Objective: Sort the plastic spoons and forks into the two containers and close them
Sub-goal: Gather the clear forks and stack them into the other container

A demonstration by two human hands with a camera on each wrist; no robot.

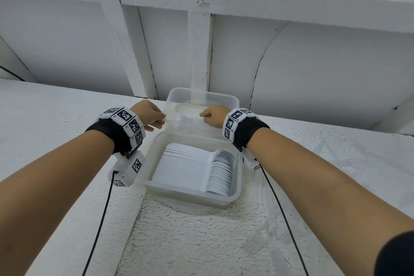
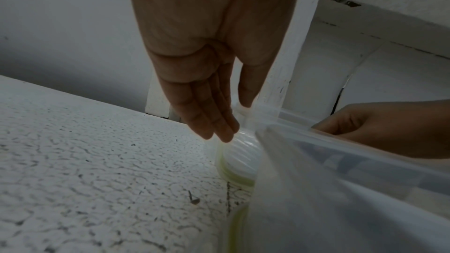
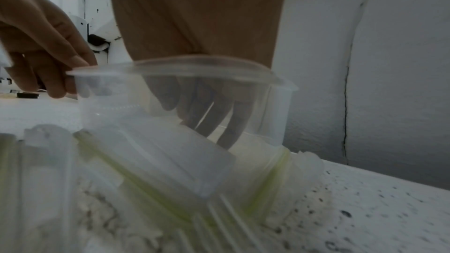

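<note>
Underneath, rough white ledge against white wall; both hands pinching clear lid.

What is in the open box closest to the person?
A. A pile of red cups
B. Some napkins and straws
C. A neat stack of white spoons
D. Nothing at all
C: the near container holds a tidy row of white spoons, bowls nested at one end and handles lying flat, while the left hand and right hand are up at the far container.
</note>
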